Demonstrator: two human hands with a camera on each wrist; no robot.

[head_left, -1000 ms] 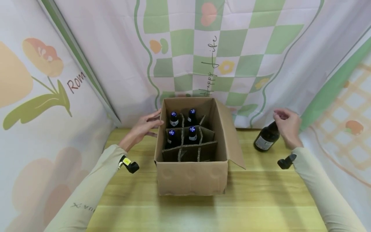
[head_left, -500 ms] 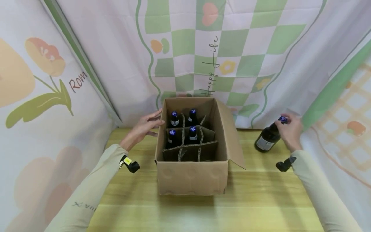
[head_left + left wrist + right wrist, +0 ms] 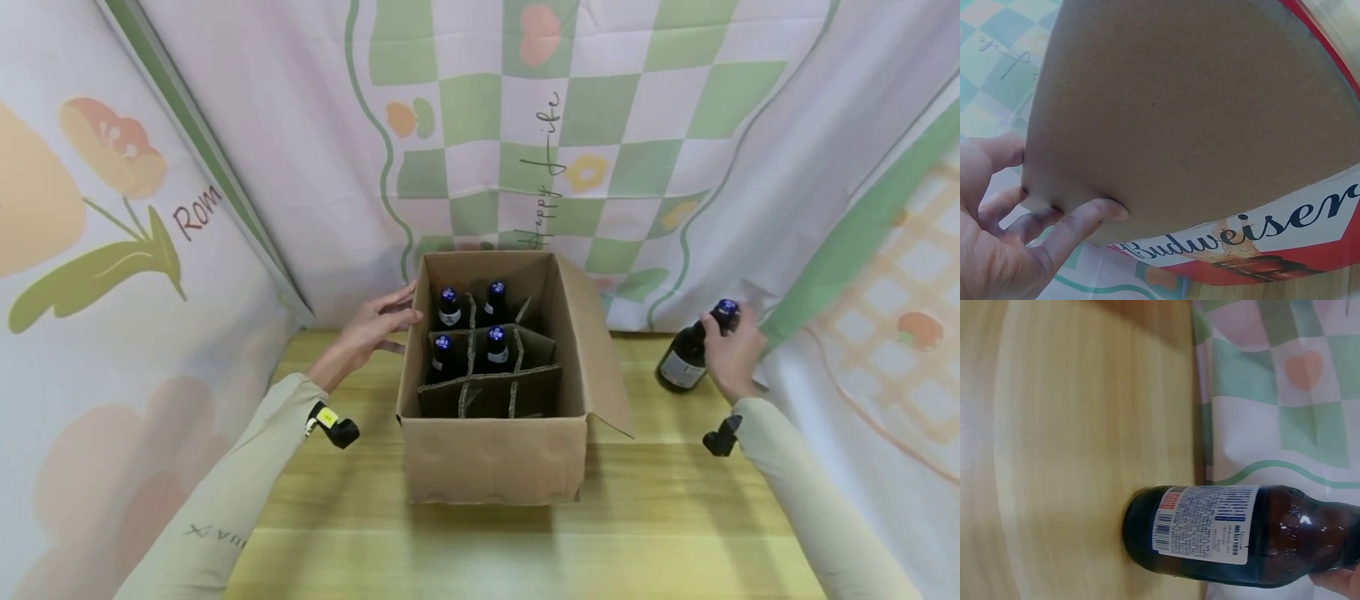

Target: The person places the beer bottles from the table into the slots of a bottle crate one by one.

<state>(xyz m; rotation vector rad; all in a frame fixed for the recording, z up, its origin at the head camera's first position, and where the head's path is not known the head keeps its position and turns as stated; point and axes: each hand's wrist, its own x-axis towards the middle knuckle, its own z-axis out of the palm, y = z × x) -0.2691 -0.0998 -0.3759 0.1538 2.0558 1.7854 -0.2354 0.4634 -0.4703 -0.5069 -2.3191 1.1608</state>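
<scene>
A dark brown beer bottle (image 3: 682,367) with a blue cap and white label stands on the table, right of the cardboard box (image 3: 495,458). My right hand (image 3: 733,350) grips its neck, the cap showing above the fingers. The right wrist view shows the bottle's printed back label (image 3: 1207,524) and only a bit of finger. My left hand (image 3: 367,329) rests with extended fingers against the box's left side. In the left wrist view, thumb and fingertips touch the brown flap (image 3: 1166,112). Several blue-capped bottles (image 3: 497,346) stand upright inside the box.
Cardboard dividers (image 3: 491,379) split the box into cells; the front and right ones hold no bottles. The right flap (image 3: 600,358) hangs outward. Patterned curtains (image 3: 525,125) surround the wooden table (image 3: 480,550) at the back and sides.
My right hand shifts from over the cap, down and slightly left, to the bottle's neck, uncovering the blue cap. The bottle stays in about the same place. My left hand holds still.
</scene>
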